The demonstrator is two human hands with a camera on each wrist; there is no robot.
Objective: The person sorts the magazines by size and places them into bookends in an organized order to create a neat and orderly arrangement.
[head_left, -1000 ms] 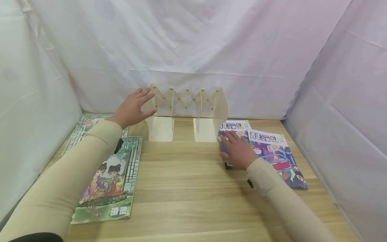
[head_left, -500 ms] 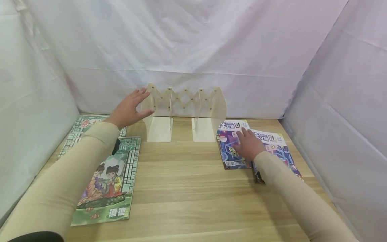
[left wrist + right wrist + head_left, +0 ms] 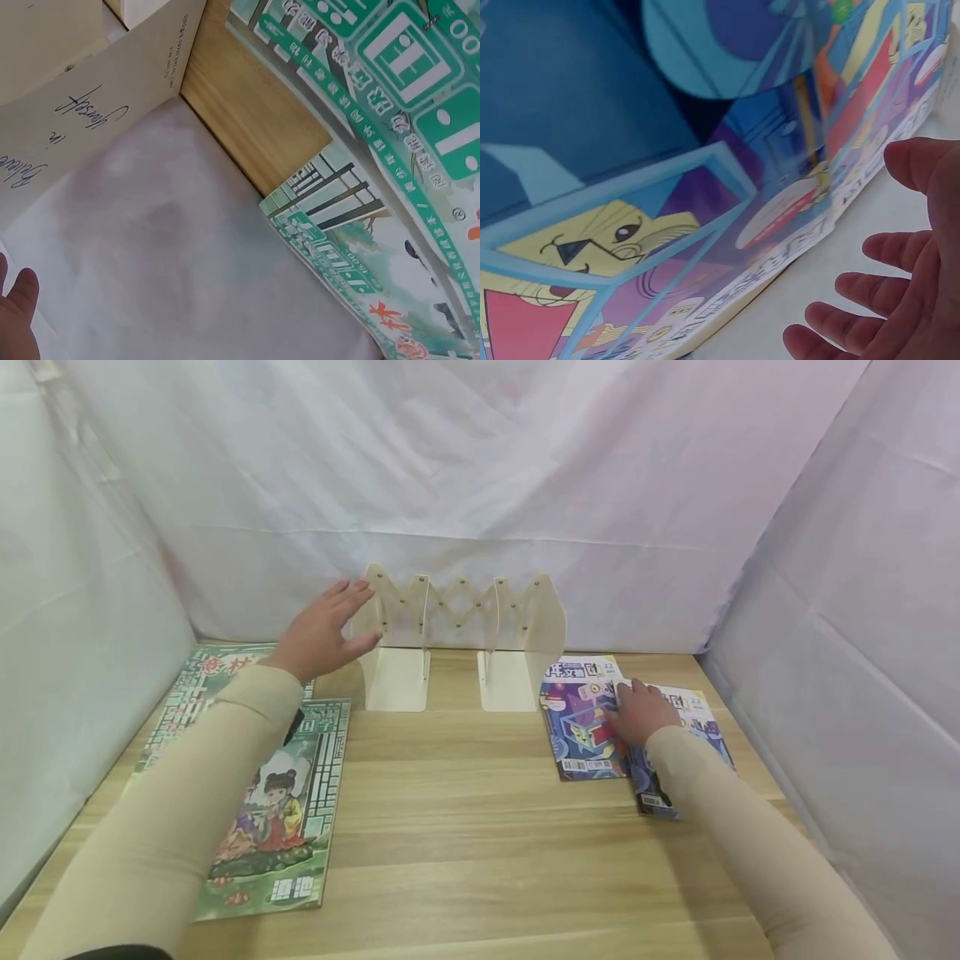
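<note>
My left hand, fingers straight and spread, is beside the left end panel of a cream expandable bookend; whether it touches the panel I cannot tell. In the left wrist view, that panel bears handwritten words. On the right, my right hand is over the upper left part of a purple-blue magazine, covering some of its cover. Its fingers look loose and apart in the right wrist view, with nothing gripped. A matching magazine lies just left of it, partly overlapped.
Two green illustrated magazines, a front one and a back one, lie at the left, partly under my left forearm. The wooden table runs between both piles. White cloth hangs behind and at both sides.
My right hand has moved rightward from the left purple-blue magazine to the right one, uncovering the left cover. My left hand has stayed almost still beside the bookend.
</note>
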